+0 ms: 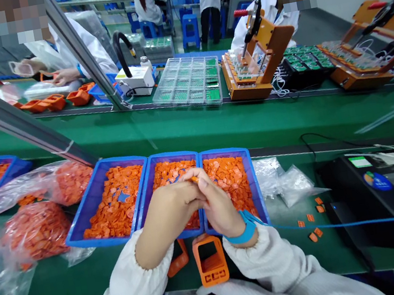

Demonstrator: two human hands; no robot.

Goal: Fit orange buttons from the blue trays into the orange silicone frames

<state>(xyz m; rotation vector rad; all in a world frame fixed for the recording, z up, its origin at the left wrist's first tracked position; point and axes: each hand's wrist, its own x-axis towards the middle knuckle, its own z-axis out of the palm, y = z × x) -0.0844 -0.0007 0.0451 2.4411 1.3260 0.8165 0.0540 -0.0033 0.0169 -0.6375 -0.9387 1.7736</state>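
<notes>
My left hand point(171, 205) and my right hand point(216, 200) meet over the middle and right blue trays. A small orange plastic piece point(195, 180) shows between my right thumb and fingers. The left fingers curl against the right hand, and what they hold, if anything, is hidden. Below them lie small flat orange pieces point(227, 177) in the right blue tray point(260, 197). Close to my body an orange plastic housing point(211, 259) with a square opening stands at the table edge, and a second orange housing point(179, 260) is partly covered by my left sleeve.
A left blue tray point(73, 235) and plastic bags point(36, 229) hold more orange pieces. Several loose pieces point(310, 218) lie near a black device point(382, 201) at right. A blue cord point(348, 224) runs from my right wristband. Orange clamp fixtures point(254, 61) stand behind; co-workers sit beyond.
</notes>
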